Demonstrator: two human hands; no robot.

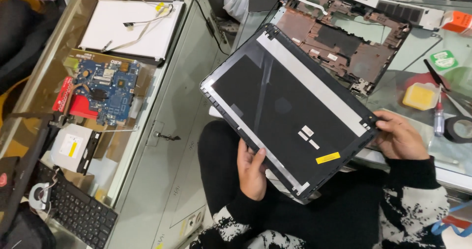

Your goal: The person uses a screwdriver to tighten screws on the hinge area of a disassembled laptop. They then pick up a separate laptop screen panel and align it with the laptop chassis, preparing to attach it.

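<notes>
Black laptop lid panel [285, 111] gripped between both hands: left hand [251, 169] clasping its near edge, right hand [399, 137] pinching its corner. Beyond right hand, stripped laptop base [344, 42]; far left, blue circuit board [105, 89].

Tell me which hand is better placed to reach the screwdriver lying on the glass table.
Probably the right hand: it grips the black laptop lid panel at the corner nearest the screwdriver on the glass table. The left hand holds the near edge, farther away.
</notes>
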